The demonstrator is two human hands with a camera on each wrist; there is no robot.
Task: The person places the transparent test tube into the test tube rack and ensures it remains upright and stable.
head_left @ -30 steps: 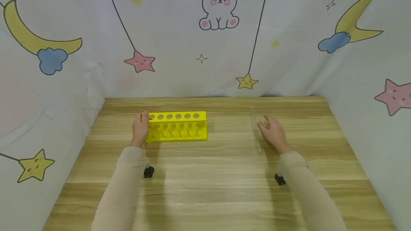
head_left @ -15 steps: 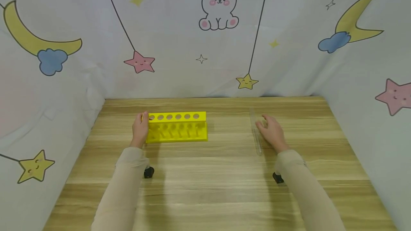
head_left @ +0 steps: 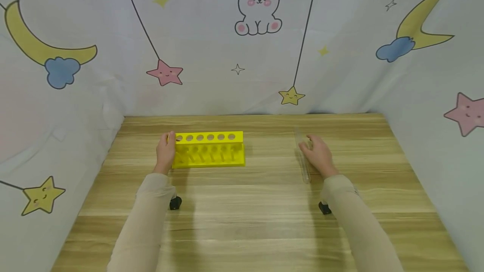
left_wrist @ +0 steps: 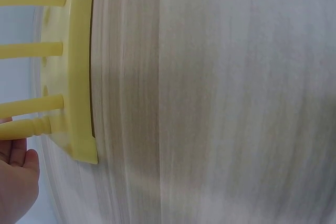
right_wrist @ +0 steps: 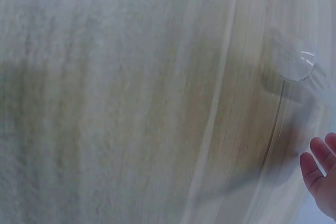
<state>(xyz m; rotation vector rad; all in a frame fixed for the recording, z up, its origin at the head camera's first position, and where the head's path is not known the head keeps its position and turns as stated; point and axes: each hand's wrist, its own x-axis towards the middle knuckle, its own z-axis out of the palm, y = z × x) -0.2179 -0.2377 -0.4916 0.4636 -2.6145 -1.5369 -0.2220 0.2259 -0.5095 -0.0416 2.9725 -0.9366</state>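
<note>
A yellow test tube rack with a row of round holes along its top stands on the left of the table. My left hand grips its left end; in the left wrist view, fingers curl behind the end post. Farther right lies a clear glass test tube, pointing away from me. My right hand is beside it, thumb and fingers apart and fingertips overlapping the tube in the head view. In the right wrist view, the tube's rounded end shows apart from the loosely spread fingers.
The wood-grain table is walled by a white cloth printed with a rabbit, moons and stars at the back and both sides. A black wrist device shows under the left sleeve, another black device under the right.
My right hand has shifted slightly left, closer over the test tube, whose near end has moved a little to the right. My left hand and the rack have stayed put.
</note>
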